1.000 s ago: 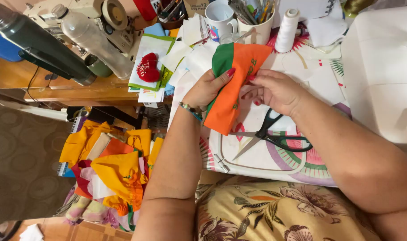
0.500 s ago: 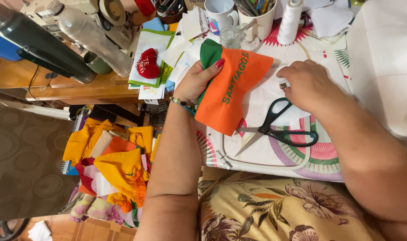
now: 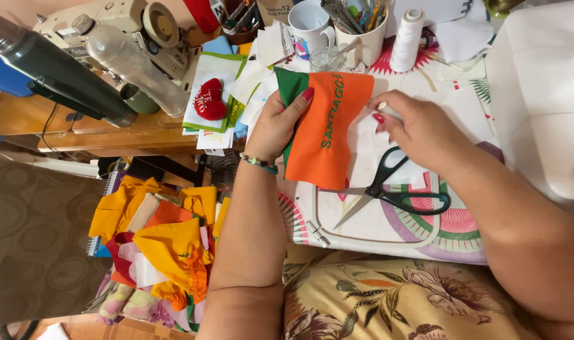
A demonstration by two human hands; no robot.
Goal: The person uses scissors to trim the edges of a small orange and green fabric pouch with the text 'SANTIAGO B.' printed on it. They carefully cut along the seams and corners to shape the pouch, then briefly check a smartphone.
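1. Over the counter [image 3: 425,239], head view: left hand [image 3: 281,123] pinches an orange cloth [image 3: 328,135] with a green edge, thumb on top and fingers beneath, so the piece hangs flat with its stitched lettering face-up, likely for checking.
2. Right hand [image 3: 419,129] rests just beside the cloth's right edge, fingers curled around a small white item; what it is cannot be told.
3. Black-handled scissors [image 3: 394,189] lie partly open on the counter, just below the cloth and near the right hand, within easy reach.
4. Far edge: white thread spool [image 3: 408,31], white mug [image 3: 309,25] and cup of pens stand upright, out of the work zone.
5. Left side: sewing machine [image 3: 129,38]; a pile of yellow and orange fabric [image 3: 167,245] sits lower, beside the left forearm.
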